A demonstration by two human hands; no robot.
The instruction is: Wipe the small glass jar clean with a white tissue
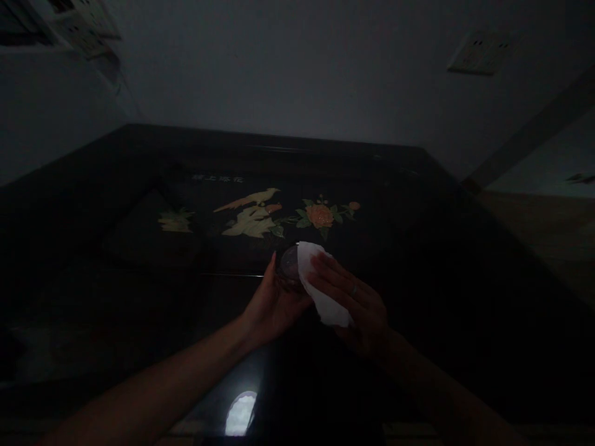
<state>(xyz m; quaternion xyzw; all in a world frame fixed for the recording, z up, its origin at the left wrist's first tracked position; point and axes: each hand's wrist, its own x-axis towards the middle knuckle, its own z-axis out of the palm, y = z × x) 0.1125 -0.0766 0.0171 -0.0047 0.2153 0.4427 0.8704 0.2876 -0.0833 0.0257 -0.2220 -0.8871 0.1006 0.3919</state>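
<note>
My left hand point(277, 308) is wrapped round a small, dark, round object point(289, 265) with a greyish, shiny top, held over the dark surface. Its exact kind is too dim to make out. In my right hand point(356, 296), which wears a ring, is a white tissue point(325, 303). The tissue covers the right part of the round object's top, with my right fingers laid flat on it. The lower side of the object is hidden by my left palm.
Beneath my hands spreads a glossy black table point(186, 353) decorated with a bird and flowers point(320, 215). A pale wall point(279, 68) rises behind it, bearing sockets point(481, 52) at right and more at upper left. The room is very dark.
</note>
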